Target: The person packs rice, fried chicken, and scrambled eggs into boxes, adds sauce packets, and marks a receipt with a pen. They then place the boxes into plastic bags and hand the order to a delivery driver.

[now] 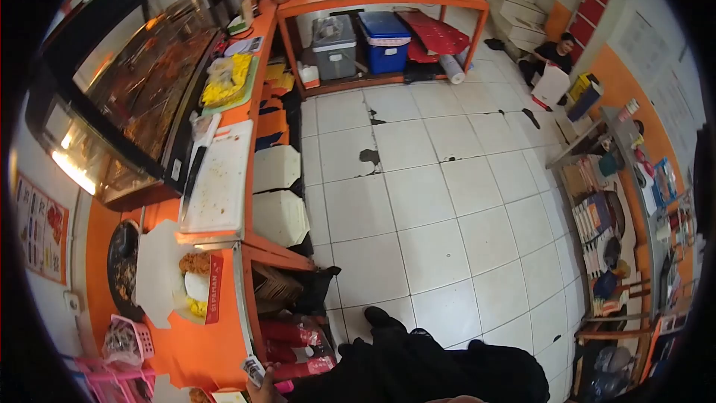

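My left hand (262, 388) shows at the bottom edge, left of my dark clothing. Its fingers are closed on a small printed sachet (253, 370), held beside the orange counter's edge. Just left of the hand, a second food box (168, 390) with fried chicken is cut off by the frame. Farther up the counter stands an open food box (214, 289) with a red side. In it are fried chicken (195, 263), white rice (198, 285) and something yellow (197, 306). My right hand is out of view.
A white cutting board (220, 179) with a dark-handled knife (195, 170) lies beside the glass display case (142, 82). A black pan (123, 269) and pink basket (127, 342) are at the left. Another person (556, 56) sits near the stairs; a shelf (641, 179) lines the right wall.
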`<state>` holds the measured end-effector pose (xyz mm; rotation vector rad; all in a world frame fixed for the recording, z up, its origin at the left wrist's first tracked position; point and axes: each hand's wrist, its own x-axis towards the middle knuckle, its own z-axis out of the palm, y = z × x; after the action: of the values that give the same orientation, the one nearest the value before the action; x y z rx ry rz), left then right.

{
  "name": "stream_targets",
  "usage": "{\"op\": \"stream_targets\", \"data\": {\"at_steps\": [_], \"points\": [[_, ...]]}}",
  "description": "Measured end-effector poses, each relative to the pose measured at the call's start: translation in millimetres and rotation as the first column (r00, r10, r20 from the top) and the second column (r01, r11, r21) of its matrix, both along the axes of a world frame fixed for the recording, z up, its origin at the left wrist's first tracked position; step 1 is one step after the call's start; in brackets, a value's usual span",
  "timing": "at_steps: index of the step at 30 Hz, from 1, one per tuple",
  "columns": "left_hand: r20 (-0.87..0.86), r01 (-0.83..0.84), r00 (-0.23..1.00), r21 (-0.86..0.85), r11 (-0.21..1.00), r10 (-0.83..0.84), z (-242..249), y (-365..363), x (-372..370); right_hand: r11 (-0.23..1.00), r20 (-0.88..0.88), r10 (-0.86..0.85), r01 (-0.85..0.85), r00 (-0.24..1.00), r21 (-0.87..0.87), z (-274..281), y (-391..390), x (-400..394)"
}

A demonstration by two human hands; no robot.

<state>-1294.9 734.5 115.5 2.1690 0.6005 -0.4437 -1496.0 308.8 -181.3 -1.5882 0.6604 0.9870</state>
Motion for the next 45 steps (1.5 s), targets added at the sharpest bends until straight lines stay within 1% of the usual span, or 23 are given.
{"op": "stream_targets", "data": {"at_steps": [1, 3, 7, 11, 13, 15, 17, 20, 22, 24, 25, 26, 27, 28, 29, 32, 34, 35, 37, 41, 43, 44, 45], "points": [[-0.004, -0.023, 1.0, 0.005, 1.0, 0.023, 3.6, -0.7, -3.2, 1.0, -0.002, 0.012, -0.012, 1.0, 0.0, 0.9, -2.5, 3.7], [0.064, -0.11, 0.99, -0.233, 0.966, 0.128, 8.9, -6.1, -5.7, 1.0, -0.003, 0.019, -0.019, 1.0, -0.004, 4.0, -10.3, 7.4], [-0.004, -0.278, 0.955, -0.374, 0.885, 0.298, -7.7, -18.7, -1.7, 0.998, -0.016, 0.062, -0.062, 0.998, -0.023, 5.8, -33.6, 13.1], [-0.03, -0.257, 0.964, -0.359, 0.897, 0.264, 22.4, -26.6, -8.4, 0.993, -0.049, 0.118, -0.12, 0.992, -0.02, 4.9, -49.6, 31.2], [0.035, -0.324, 0.91, -0.563, 0.761, 0.414, 1.8, -20.5, -17.3, 0.992, -0.046, 0.123, -0.123, 0.991, -0.003, 0.1, -48.9, 50.0], [0.1, -0.317, 0.869, -0.64, 0.7, 0.484, 0.8, -26.9, -16.4, 0.993, -0.025, 0.117, -0.117, 0.993, 0.016, -3.1, -44.9, 69.2], [0.013, -0.313, 0.921, -0.572, 0.758, 0.39, 16.7, -24.5, -16.7, 0.994, 0.008, 0.09, -0.09, 0.996, 0.057, -8.9, -35.9, 88.4], [0.119, -0.233, 0.915, -0.621, 0.749, 0.384, 39.0, -25.6, -21.1, 0.965, 0.073, -0.084, 0.063, 0.994, 0.255, -22.5, -13.4, 125.5], [0.145, -0.207, 0.929, -0.557, 0.804, 0.34, 45.2, -22.9, -30.4, 0.812, 0.046, -0.292, 0.222, 0.955, 0.54, -33.9, 2.8, 154.0], [0.208, -0.159, 0.908, -0.631, 0.759, 0.363, 35.9, -16.6, -40.1, 0.422, -0.15, -0.44, 0.351, 0.886, 0.836, -50.2, 18.5, 185.7], [0.229, -0.154, 0.897, -0.64, 0.753, 0.377, 34.3, -15.4, -44.8, 0.251, -0.254, -0.427, 0.384, 0.868, 0.889, -2.0, 37.7, 203.5], [0.245, -0.158, 0.877, -0.665, 0.73, 0.413, 31.5, -14.8, -49.1, 0.46, 0.026, -0.392, 0.172, 0.919, 0.871, 60.4, 39.9, 224.9], [0.248, -0.158, 0.845, -0.732, 0.663, 0.474, 40.6, -22.2, -50.1, 0.241, -0.168, -0.354, 0.264, 0.92, 0.934, 85.6, 40.4, 254.1], [0.214, -0.219, 0.855, -0.676, 0.703, 0.472, 36.6, -15.2, -58.0, 0.273, -0.079, -0.381, 0.194, 0.921, 0.942, 138.4, 59.3, 277.2], [0.191, -0.268, 0.862, -0.613, 0.743, 0.469, 32.5, -5.8, -63.4, 0.215, -0.059, -0.381, 0.15, 0.923, 0.965, 169.6, 72.8, 300.6], [0.174, -0.298, 0.834, -0.657, 0.693, 0.523, 27.0, 0.1, -67.0, 0.279, 0.032, -0.359, 0.075, 0.933, 0.957, 243.0, 116.7, 354.1], [0.178, -0.29, 0.824, -0.683, 0.671, 0.538, 32.2, 10.0, -66.3, -0.105, 0.052, -0.174, -0.071, 0.983, 0.992, 266.3, 152.2, 384.2], [0.19, -0.282, 0.818, -0.69, 0.667, 0.542, 35.3, 16.7, -64.8, -0.112, 0.077, -0.14, -0.093, 0.987, 0.989, 280.2, 170.4, 390.1], [0.231, -0.266, 0.781, -0.718, 0.643, 0.58, 39.3, 28.3, -59.9, -0.017, 0.017, -0.237, -0.022, 0.971, 1.0, 311.8, 204.9, 392.0], [0.191, -0.304, 0.707, -0.787, 0.537, 0.681, 54.8, 53.1, -54.6, 0.087, 0.008, -0.184, 0.008, 0.983, 0.996, 334.3, 252.5, 407.3], [0.245, -0.256, 0.716, -0.779, 0.573, 0.653, 55.2, 66.6, -56.1, 0.323, 0.335, -0.057, -0.301, 0.94, 0.897, 338.8, 268.8, 433.2], [0.328, -0.223, 0.684, -0.757, 0.615, 0.652, 48.1, 72.4, -56.6, 0.309, 0.357, -0.029, -0.331, 0.934, 0.892, 346.7, 280.2, 441.2], [0.349, -0.224, 0.657, -0.755, 0.616, 0.668, 50.1, 76.7, -57.0, 0.473, 0.504, -0.046, -0.425, 0.863, 0.772, 362.7, 291.8, 443.1]]}}
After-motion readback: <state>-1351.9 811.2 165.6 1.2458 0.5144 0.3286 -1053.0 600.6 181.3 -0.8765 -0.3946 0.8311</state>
